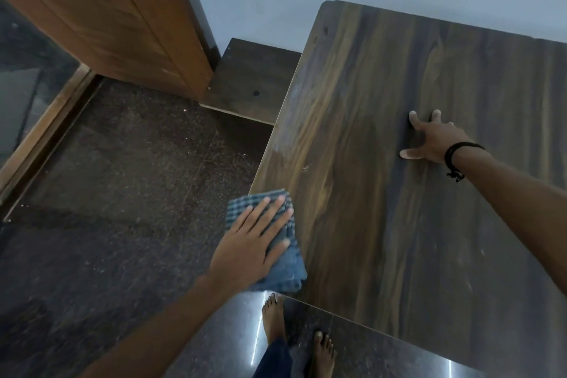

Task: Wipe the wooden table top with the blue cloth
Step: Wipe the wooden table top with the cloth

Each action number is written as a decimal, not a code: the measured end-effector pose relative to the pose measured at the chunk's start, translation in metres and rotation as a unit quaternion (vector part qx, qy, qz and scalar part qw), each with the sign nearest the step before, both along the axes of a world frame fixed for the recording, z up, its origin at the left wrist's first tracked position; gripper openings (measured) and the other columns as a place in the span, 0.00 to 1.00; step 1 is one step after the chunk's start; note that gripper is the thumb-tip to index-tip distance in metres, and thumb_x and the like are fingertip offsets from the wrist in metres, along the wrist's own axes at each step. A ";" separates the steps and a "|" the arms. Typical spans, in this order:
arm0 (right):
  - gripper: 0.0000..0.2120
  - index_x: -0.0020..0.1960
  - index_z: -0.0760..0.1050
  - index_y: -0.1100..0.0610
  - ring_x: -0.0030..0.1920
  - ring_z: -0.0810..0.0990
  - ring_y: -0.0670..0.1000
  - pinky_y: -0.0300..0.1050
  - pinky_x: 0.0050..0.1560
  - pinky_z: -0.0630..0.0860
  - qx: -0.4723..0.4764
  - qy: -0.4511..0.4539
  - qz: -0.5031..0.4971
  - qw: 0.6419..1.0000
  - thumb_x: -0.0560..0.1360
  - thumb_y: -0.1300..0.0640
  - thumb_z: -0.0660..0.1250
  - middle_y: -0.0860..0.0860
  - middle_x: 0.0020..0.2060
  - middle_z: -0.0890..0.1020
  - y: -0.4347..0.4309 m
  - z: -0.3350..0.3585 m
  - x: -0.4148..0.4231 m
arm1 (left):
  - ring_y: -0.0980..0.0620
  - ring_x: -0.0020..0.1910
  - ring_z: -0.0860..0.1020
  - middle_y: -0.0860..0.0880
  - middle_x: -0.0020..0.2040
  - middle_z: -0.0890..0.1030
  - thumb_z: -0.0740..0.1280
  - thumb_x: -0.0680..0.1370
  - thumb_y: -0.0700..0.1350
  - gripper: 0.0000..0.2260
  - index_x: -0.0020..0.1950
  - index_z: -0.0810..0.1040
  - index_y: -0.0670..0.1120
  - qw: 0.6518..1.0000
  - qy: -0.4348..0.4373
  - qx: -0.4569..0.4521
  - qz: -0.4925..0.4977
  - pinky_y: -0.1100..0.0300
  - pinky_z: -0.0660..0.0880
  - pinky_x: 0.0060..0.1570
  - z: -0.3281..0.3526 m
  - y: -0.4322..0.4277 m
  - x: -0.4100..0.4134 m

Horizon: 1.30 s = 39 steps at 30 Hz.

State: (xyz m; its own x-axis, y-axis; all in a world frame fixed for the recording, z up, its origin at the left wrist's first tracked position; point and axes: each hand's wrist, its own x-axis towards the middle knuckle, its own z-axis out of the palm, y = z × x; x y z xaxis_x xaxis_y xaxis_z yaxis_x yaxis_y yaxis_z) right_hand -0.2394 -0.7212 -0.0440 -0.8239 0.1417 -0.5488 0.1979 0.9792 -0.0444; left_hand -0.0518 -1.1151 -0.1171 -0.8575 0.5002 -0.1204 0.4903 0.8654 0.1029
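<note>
While the left hand (254,242) lay flat on the blue cloth (290,270), its fingers were straight and close together, pressing the fabric down rather than gripping it. The cloth sat at the near left corner of the wooden table top (399,224), folded into a pad, and part of it seemed to hang past the left edge over the dark floor (122,193). The right hand (432,141) was well apart from it, out toward the middle of the top. Its fingers were spread wide with the fingertips planted on the wood, holding nothing, and a black band (454,156) circled that wrist.

Judging by the pale streaks toward the right side and a few specks by the left edge, much of the surface looked unwiped. To do the stroke well, the person would likely want to draw the cloth fully onto the wood first, so the whole pad bore on the surface. Even pressure through the palm would suit, with long overlapping passes along the grain and a sweep that carried dust off one edge. The bracing hand would need to shift once the cloth reached it, or the patch beneath it would be missed.
</note>
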 end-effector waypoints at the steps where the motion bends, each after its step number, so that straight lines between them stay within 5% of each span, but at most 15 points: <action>1: 0.48 0.82 0.44 0.44 0.77 0.54 0.69 0.60 0.72 0.62 0.000 -0.002 0.000 1.000 0.74 0.41 0.72 0.59 0.80 0.44 0.000 0.000 0.000 | 0.49 0.82 0.51 0.50 0.83 0.52 0.48 0.86 0.60 0.26 0.83 0.53 0.52 1.000 0.005 0.005 -0.004 0.48 0.52 0.79 0.000 0.006 -0.020; 9: 0.47 0.82 0.44 0.43 0.77 0.57 0.66 0.58 0.70 0.65 0.004 -0.005 -0.001 1.000 0.75 0.40 0.71 0.58 0.81 0.45 0.001 0.003 0.003 | 0.50 0.82 0.50 0.51 0.83 0.52 0.42 0.84 0.62 0.29 0.83 0.52 0.52 0.999 -0.014 0.028 0.020 0.47 0.53 0.78 0.012 0.069 -0.198; 17: 0.48 0.81 0.42 0.42 0.79 0.48 0.66 0.61 0.73 0.61 -0.005 -0.014 -0.013 1.000 0.75 0.41 0.72 0.56 0.81 0.42 0.000 0.000 0.005 | 0.51 0.82 0.47 0.51 0.83 0.49 0.47 0.86 0.61 0.27 0.83 0.51 0.52 0.999 -0.030 0.034 0.012 0.50 0.47 0.80 0.005 0.019 -0.047; 20: 0.48 0.81 0.42 0.42 0.79 0.47 0.67 0.61 0.73 0.61 -0.003 -0.018 -0.024 1.000 0.75 0.42 0.72 0.57 0.81 0.41 -0.002 -0.001 0.000 | 0.51 0.82 0.50 0.52 0.83 0.53 0.50 0.86 0.61 0.27 0.83 0.53 0.53 0.999 -0.025 0.034 0.013 0.50 0.49 0.79 0.006 0.018 -0.050; 32: 0.49 0.81 0.40 0.40 0.79 0.47 0.65 0.60 0.71 0.64 0.009 -0.027 -0.028 0.999 0.74 0.41 0.72 0.55 0.81 0.40 0.002 -0.005 -0.003 | 0.49 0.82 0.46 0.50 0.84 0.47 0.46 0.86 0.60 0.28 0.84 0.49 0.50 0.995 -0.052 0.065 0.046 0.49 0.45 0.80 0.021 0.121 -0.315; 39: 0.50 0.81 0.40 0.41 0.79 0.50 0.66 0.59 0.71 0.65 0.015 -0.024 -0.024 0.999 0.74 0.41 0.73 0.57 0.81 0.41 0.002 -0.007 -0.006 | 0.49 0.82 0.50 0.50 0.83 0.52 0.46 0.86 0.61 0.28 0.83 0.51 0.50 0.997 -0.009 0.070 -0.008 0.49 0.50 0.80 0.009 0.085 -0.197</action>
